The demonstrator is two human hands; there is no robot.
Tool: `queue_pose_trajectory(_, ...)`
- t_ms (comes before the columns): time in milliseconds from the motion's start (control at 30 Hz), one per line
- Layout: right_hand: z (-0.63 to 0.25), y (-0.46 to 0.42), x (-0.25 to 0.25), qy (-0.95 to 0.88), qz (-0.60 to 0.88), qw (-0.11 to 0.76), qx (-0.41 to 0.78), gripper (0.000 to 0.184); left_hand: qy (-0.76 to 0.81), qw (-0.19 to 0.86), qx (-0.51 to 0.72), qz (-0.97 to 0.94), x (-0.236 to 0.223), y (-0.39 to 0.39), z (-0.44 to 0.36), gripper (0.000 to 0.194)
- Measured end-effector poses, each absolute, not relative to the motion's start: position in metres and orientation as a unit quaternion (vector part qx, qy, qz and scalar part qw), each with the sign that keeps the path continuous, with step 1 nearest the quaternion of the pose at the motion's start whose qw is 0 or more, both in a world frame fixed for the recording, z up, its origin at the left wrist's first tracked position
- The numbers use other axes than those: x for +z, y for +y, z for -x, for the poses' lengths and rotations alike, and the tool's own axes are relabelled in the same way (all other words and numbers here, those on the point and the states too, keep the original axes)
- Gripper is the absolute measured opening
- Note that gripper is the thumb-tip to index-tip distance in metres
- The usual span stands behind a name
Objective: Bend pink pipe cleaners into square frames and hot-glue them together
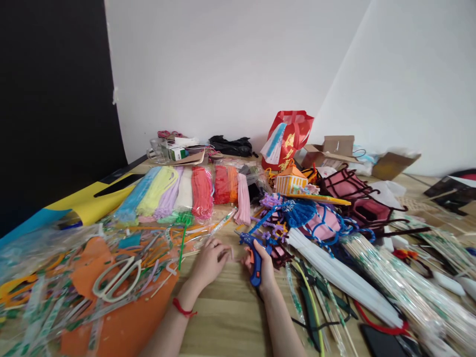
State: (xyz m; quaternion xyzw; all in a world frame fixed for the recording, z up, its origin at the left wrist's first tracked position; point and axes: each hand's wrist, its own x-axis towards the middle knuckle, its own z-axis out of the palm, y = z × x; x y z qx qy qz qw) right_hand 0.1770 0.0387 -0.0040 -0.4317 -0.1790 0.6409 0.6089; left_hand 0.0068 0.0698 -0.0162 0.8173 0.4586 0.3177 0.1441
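Note:
My right hand (267, 271) is wrapped around a blue hot glue gun (256, 267) with an orange trigger, its nozzle pointing away and to the left. My left hand (211, 262) is closed in a pinch low over the wooden table (219, 312). At its fingertips shows a short pale pink piece of pipe cleaner (232, 253), small and slightly blurred. The fingertips of my right hand come close to this piece from the other side. Beyond the hands lies a bundle of pink pipe cleaners (243, 198).
Scissors with white handles (117, 280) lie left on orange sheets and scraps (119, 327). Bundles of coloured pipe cleaners (167, 191) line the back. Right are a blue pipe-cleaner piece (297, 213), pink lantern-like frames (368, 210), white pipe cleaners (342, 277) and wrapped sticks (394, 282). A red bag (290, 141) stands behind.

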Motion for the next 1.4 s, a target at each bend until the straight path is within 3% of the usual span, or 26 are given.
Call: queue_pose_trajectory(1400,-0.1773,0.0377,-0.0035,-0.165,0.412,0.614,0.653,0.034,0.457,0.140,0.322,-0.817,-0.0158,0.0693,-0.0064,0.018)
